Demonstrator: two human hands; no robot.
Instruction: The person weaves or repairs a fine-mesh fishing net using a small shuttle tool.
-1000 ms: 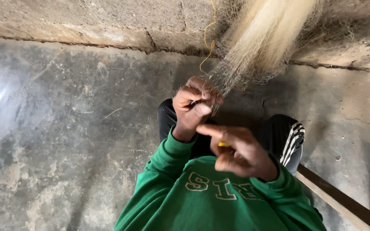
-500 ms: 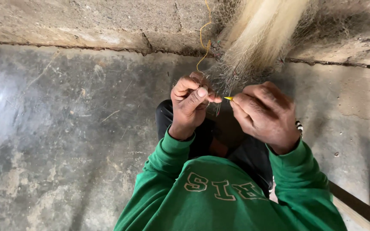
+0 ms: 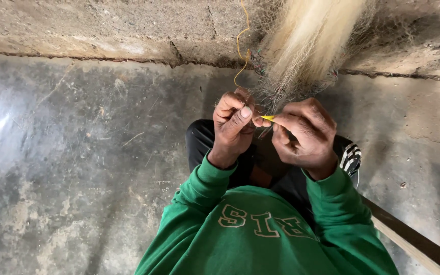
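A pale, fine-meshed fishing net hangs in a thick bundle from above, down to my hands. My left hand pinches the net's lower edge between thumb and fingers. My right hand is closed on a small yellow netting needle, whose tip points left and touches the mesh by my left thumb. A thin yellow twine curls down the wall to the net's edge. Both arms wear green sleeves, and my knees in dark trousers lie just under the hands.
A rough concrete wall runs across the top, meeting a worn grey concrete floor. A wooden batten lies slanted at the lower right. A striped trouser leg shows by my right wrist.
My right hand rose from my chest to the net with the yellow needle, then drew slightly closer to my left hand. The left hand kept its pinch on the mesh.
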